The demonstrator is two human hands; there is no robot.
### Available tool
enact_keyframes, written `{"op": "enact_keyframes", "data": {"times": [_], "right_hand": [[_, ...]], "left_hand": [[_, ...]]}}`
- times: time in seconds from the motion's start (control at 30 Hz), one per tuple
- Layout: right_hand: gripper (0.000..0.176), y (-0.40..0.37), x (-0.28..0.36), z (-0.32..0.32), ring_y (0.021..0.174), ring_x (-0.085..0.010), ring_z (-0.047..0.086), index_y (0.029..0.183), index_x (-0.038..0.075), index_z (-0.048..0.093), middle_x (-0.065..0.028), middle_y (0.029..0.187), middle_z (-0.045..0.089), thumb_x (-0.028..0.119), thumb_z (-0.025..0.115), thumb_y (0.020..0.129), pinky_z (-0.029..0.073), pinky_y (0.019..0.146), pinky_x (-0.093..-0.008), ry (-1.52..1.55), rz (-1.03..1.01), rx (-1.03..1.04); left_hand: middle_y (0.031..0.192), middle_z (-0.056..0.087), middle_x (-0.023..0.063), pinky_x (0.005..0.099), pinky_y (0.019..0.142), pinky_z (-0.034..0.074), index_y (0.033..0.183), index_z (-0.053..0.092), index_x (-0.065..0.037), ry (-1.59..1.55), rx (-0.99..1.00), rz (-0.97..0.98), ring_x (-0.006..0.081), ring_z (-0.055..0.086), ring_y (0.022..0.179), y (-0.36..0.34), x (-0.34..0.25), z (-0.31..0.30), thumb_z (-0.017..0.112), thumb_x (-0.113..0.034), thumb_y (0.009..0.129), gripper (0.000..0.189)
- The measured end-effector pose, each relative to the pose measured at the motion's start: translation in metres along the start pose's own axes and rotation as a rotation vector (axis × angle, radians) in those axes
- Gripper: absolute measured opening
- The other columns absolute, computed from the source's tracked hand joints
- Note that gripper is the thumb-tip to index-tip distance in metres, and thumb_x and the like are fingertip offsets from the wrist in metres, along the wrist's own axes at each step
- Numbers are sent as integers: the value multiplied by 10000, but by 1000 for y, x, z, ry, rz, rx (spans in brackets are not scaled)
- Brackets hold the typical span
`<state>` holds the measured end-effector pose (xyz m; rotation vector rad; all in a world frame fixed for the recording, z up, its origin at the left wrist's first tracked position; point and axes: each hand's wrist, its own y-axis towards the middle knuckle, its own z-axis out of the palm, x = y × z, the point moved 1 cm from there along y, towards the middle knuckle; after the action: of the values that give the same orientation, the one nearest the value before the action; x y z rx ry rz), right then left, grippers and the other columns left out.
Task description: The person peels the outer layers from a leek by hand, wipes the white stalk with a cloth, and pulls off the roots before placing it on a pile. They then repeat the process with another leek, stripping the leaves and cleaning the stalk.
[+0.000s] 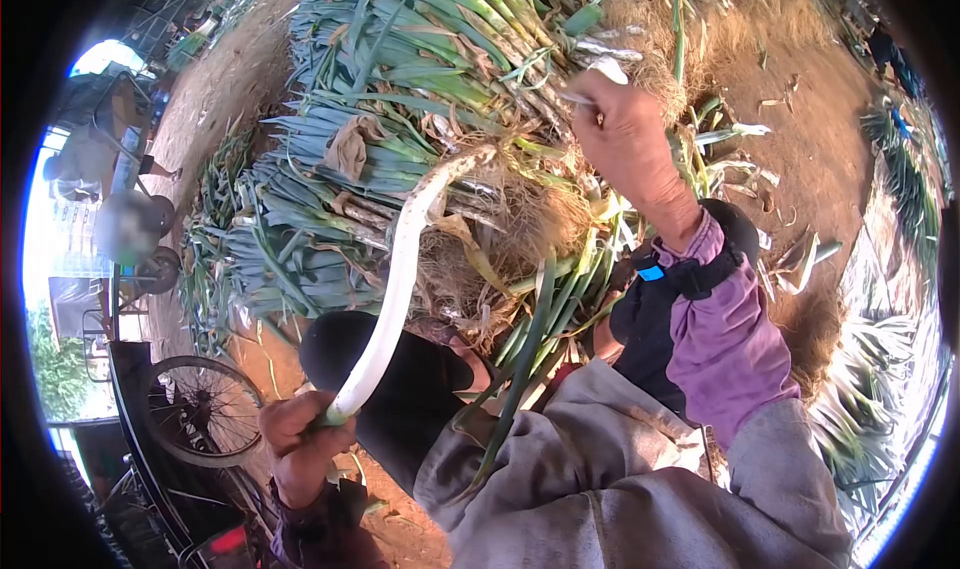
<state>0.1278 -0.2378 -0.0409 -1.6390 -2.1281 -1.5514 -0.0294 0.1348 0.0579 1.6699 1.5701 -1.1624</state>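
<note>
Sunlit brown bare-earth ground (800, 159) fills the bg in the head view, strewn w/ dry leaf scraps. Big heap of blue-green leafy leeks (400, 59) lies across the upper middle, leaves pointing to pic's L, tangled tan roots (550, 219) toward centre & upper R. More green-and-white leeks (870, 409) lie at far R. At lower L, a black-tyred spoked wheel (203, 399) stands by dark frame parts, too cluttered to sort out.

Left hand (305, 439), lower L of pic, has its fingers wrapped round the pale-green end of one long, curved white leek stalk (395, 279). Stalk slants up & away from the hand, past the dark-trousered knee (385, 399), bends at the top, & its brown-stained far end shows against the heap nr centre.

Right hand (635, 134) is raised at upper R of centre, in front of the heap & roots, well apart from the stalk. Its fingers are bent inward; a thin pale piece (575, 98) shows at the fingertips, blurred, so can't tell what it is or if they're closed on it. Purple sleeve (725, 329) on that arm, w/ a black wrist strap (700, 277) bearing a small blue tag (651, 273). Grey-beige cloth garment (640, 499) covers the lap, a long green leaf (525, 369) partly over it
</note>
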Motion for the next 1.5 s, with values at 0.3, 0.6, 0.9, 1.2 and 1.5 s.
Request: {"op": "enact_keyframes", "data": {"times": [0.3, 0.6, 0.9, 1.2, 1.5], "right_hand": [[203, -31, 96, 11, 488, -89, 492, 837, -27, 627, -40, 572, 548, 170, 635, 887, 377, 457, -273, 880, 526, 282], [153, -36, 116, 49, 414, -83, 462, 851, -25, 607, -40, 573, 553, 116, 637, 905, 359, 382, -220, 1558, 904, 280], [240, -29, 144, 32, 432, -44, 439, 758, 37, 533, 2, 564, 521, 161, 655, 923, 327, 389, -196, 1059, 623, 288], [344, -34, 142, 27, 367, -52, 420, 733, 36, 536, 6, 476, 461, 255, 544, 998, 301, 350, -217, 971, 630, 364], [347, -37, 152, 24, 486, -44, 381, 750, 43, 481, 26, 560, 406, 249, 470, 1030, 288, 430, -233, 727, 398, 126]], "left_hand": [[618, 609, 38, 224, 501, 409, 850, 688, 78, -58, -23, -95, 84, 550, 527, 5, -1, 11, 676, -114, 682, 255], [809, 651, 39, 230, 639, 447, 1112, 635, 59, -283, 299, -148, 67, 578, 725, 11, 27, 27, 650, -18, 829, 293], [928, 620, 211, 438, 748, 475, 1175, 490, 79, 738, -163, 436, 378, 619, 806, 33, -44, 57, 717, -253, 782, 561], [642, 555, 92, 406, 552, 440, 911, 461, -3, 800, -260, 530, 296, 585, 551, 37, -41, 81, 652, -137, 802, 257], [636, 549, 85, 406, 584, 466, 923, 480, -3, 723, -325, 605, 292, 586, 536, 36, -43, 97, 652, -123, 816, 235]]}}
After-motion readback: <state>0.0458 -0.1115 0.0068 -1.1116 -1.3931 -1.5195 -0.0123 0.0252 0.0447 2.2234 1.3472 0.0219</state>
